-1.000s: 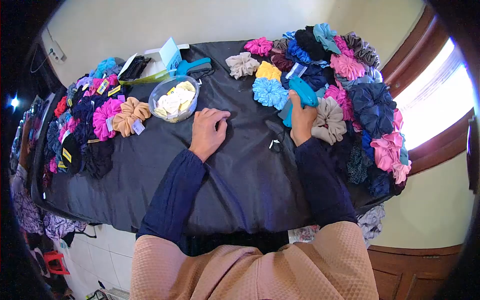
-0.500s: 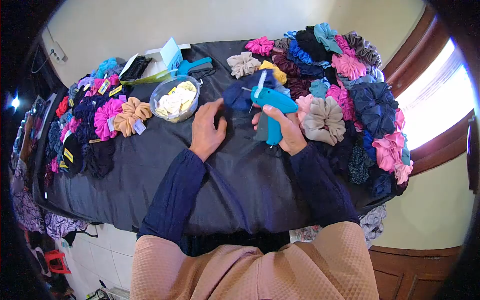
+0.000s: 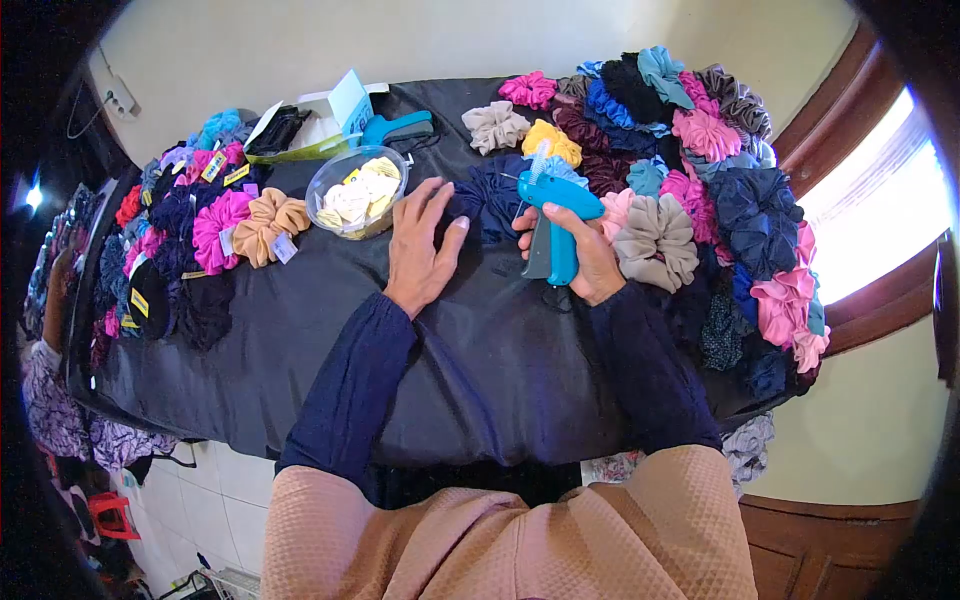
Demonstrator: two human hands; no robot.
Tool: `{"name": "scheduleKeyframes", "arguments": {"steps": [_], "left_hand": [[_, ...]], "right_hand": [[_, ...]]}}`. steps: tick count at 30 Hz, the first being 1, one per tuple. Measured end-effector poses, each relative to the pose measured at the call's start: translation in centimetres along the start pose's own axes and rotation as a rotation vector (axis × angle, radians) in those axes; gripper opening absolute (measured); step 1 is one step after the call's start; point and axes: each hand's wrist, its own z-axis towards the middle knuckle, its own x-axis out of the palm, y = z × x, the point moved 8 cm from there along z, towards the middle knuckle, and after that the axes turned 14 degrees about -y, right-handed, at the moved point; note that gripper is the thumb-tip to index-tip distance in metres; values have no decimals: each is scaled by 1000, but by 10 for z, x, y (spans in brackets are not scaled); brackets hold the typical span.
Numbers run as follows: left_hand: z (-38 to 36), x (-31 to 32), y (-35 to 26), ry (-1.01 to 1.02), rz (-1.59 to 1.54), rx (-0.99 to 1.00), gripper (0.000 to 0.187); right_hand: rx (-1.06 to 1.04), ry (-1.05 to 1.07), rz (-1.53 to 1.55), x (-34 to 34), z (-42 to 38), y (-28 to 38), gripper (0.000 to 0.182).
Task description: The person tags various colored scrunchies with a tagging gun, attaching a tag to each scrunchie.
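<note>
Navy scrunchie lies on the counter, between my left hand and the gun. My right hand is wrapped around the gun's grip, and its needle points left by the scrunchie; whether it touches the cloth, I cannot tell. My left hand is loosely spread, palm down, just beside the tub of labels; I see nothing held in it, and its thumb is close to the scrunchie. I judge the step in hand to be a getting-ready one: gun gripped, scrunchie within reach, no label showing on it. The next move seems to call for a light pinch from my left hand, with its fingers well away from the needle
</note>
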Motion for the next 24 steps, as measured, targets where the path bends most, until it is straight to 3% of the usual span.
{"name": "scheduleKeyframes", "arguments": {"steps": [6,7,14,17,19,20,22,24], "left_hand": [[-9,16,-7,206,90,146,33],[-8,14,-9,172,78,144,24],[-3,7,-11,107,5,157,18],[-2,2,-13,120,-44,90,16],[-4,7,-2,224,-1,-100,12],[-5,9,-2,225,-1,-99,12],[2,-4,-14,-2,-105,17,19],[3,-3,-19,-8,-67,95,26]], "right_hand": [[-11,-38,36,-8,5,-2,33],[-28,-65,60,-12,8,-2,33],[-77,-197,119,-28,14,1,36],[-91,-188,107,-23,11,3,37],[-102,-184,95,-22,11,3,38],[-102,-185,96,-21,11,4,38],[-102,-183,66,-18,8,4,37],[-93,-175,48,-16,7,4,36]]}}
